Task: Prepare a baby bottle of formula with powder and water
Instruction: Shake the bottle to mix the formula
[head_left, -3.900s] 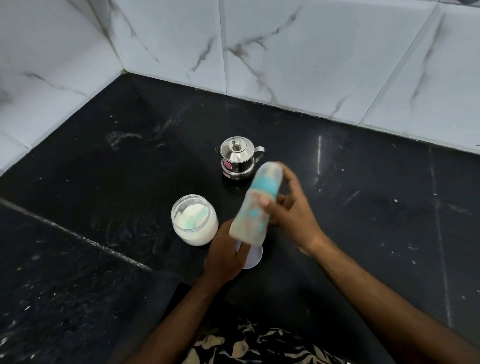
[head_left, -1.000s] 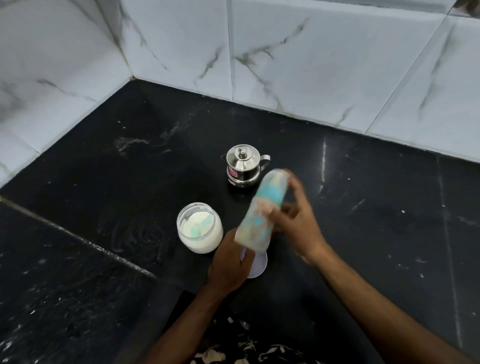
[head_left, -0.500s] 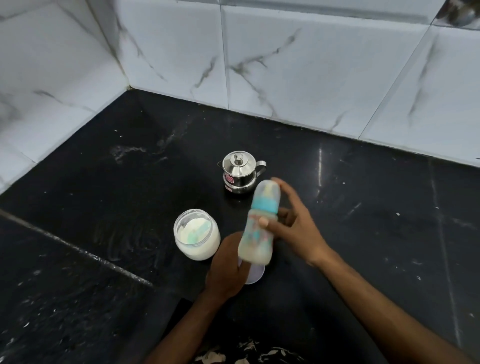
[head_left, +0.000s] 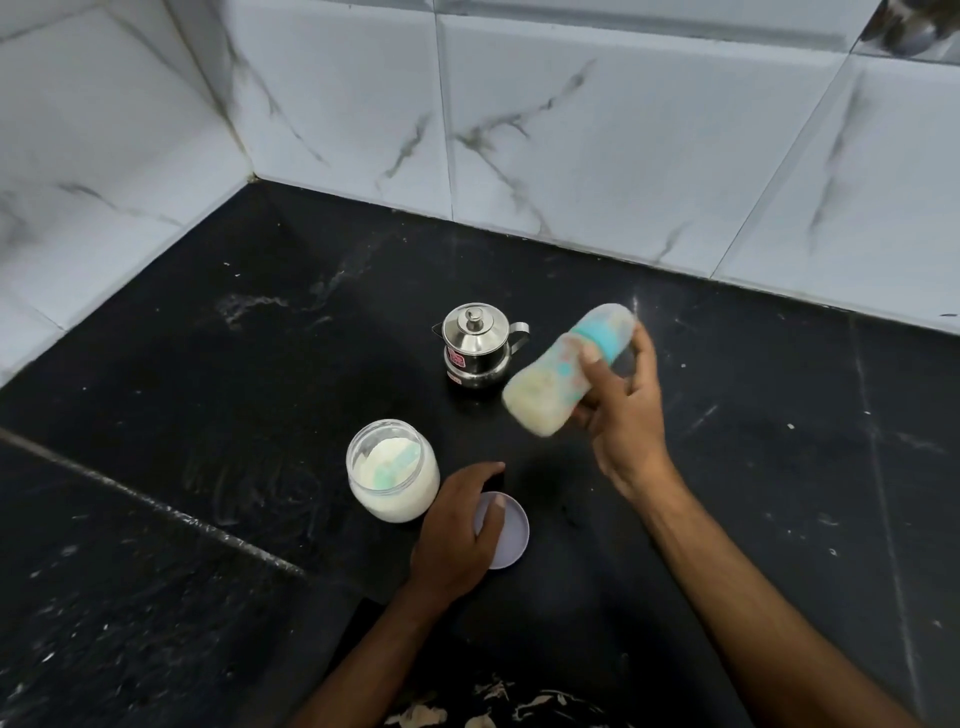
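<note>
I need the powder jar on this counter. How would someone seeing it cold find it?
Start at the wall corner and come forward over the black counter to the steel pot. The jar stands nearer than the pot and to its left, just left of the left hand. It alone is clear, open-topped and full of white powder, with a teal scoop inside.

Dim, soft overhead light; motion-blurred bottle (head_left: 569, 375)

Home kitchen corner: polished black stone countertop (head_left: 208, 395), white grey-veined marble wall tiles (head_left: 597, 140), small lidded stainless-steel pot (head_left: 475, 345).
</note>
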